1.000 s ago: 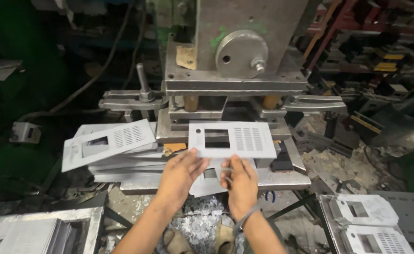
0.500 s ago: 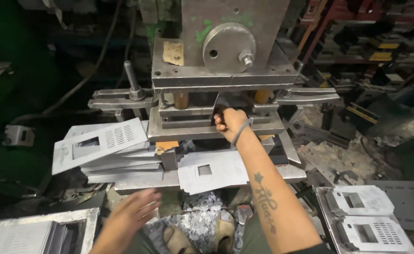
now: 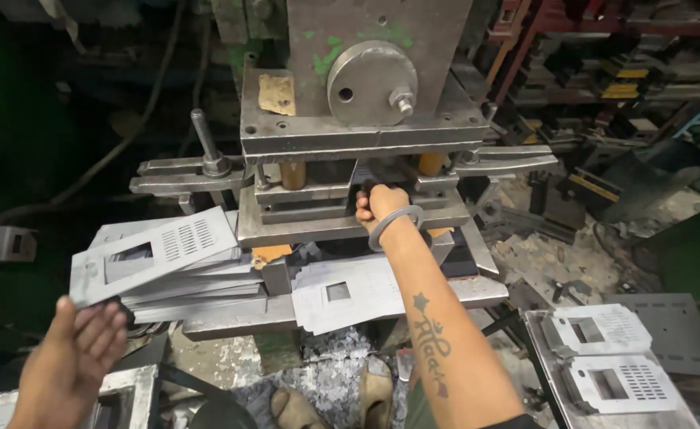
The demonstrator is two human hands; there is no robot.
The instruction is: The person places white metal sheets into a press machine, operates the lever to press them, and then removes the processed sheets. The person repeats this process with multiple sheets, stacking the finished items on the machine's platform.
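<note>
My right hand point(image 3: 380, 205), with a metal bangle on the wrist, reaches into the gap of the press die point(image 3: 310, 226). Its fingers curl on a metal plate that is mostly hidden inside. My left hand point(image 3: 75, 357) is open at the lower left, fingertips just below the corner of the top slotted plate point(image 3: 151, 250). That plate lies on a stack of grey plates point(image 3: 191, 286) left of the die. Another plate with a square hole point(image 3: 342, 290) rests on the press bed in front of the die.
The heavy press head point(image 3: 366, 56) hangs right above the die, with a lever pin point(image 3: 203, 139) at its left. A tray point(image 3: 548, 373) at the right holds punched plates point(image 3: 604, 330). Metal scrap chips point(image 3: 326, 369) and sandalled feet point(image 3: 330, 397) are below.
Both hands held a slotted plate in front of the die. The right hand then carried it into the die and stays there. The left hand dropped away to the lower left.
</note>
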